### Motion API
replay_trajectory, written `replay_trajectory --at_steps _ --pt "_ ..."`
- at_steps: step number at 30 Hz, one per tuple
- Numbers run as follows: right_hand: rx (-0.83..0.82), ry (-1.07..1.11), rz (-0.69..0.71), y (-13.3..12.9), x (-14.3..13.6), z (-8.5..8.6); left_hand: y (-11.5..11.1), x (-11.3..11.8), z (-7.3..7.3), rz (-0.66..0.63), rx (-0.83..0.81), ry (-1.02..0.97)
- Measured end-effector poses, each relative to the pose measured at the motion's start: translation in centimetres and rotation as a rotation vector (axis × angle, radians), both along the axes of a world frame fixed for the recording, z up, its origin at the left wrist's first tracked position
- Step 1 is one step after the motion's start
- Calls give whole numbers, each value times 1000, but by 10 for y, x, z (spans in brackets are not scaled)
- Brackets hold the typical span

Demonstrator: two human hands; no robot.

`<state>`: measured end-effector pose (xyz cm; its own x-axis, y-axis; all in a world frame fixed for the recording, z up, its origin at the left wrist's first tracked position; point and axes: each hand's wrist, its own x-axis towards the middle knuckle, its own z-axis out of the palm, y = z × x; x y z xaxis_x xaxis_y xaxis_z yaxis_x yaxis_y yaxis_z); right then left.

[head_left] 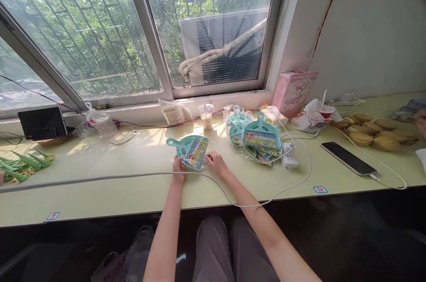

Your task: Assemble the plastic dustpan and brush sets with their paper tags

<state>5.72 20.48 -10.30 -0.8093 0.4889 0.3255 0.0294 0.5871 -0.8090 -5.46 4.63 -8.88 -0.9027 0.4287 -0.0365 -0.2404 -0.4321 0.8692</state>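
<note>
A teal dustpan and brush set (190,151) in clear plastic wrapping is tilted above the table, its handle pointing left and a printed label across the bristles. My left hand (179,168) grips its lower left edge, with the thumb on the front. Close to the set's right edge, the fingers of my right hand (216,162) are pinched together; whether the clear wrapping is between them is too small to make out. To the right lies a pile of similar wrapped dustpan sets (261,133), overlapping one another.
A grey cable (109,178) crosses over the table in front of my wrists. Behind stands a lidded drink cup (206,118). On the right are a power strip (290,158), a charging phone (349,158), brown oval items (376,131) and another person's hand (421,122). Green pods (26,166) lie left.
</note>
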Motion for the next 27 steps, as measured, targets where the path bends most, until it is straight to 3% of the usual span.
replay_trajectory --at_steps 2,7,9,15,21,24,27 --pt "-138 51 24 -1 -1 1 -3 0 2 -20 9 -25" --pt "-663 147 46 3 0 5 -7 2 5 -118 -16 -26" --pt "-773 192 38 7 1 7 -8 3 5 -168 -36 -16" --pt "-887 207 43 12 5 13 -3 0 -3 -202 0 -30" --pt "-873 236 83 8 3 16 -1 -18 -19 -55 -9 31" --pt "-858 261 98 10 3 16 -10 -34 -16 15 -27 69" --pt "-866 264 71 15 5 15 -25 -54 -10 190 -113 166"
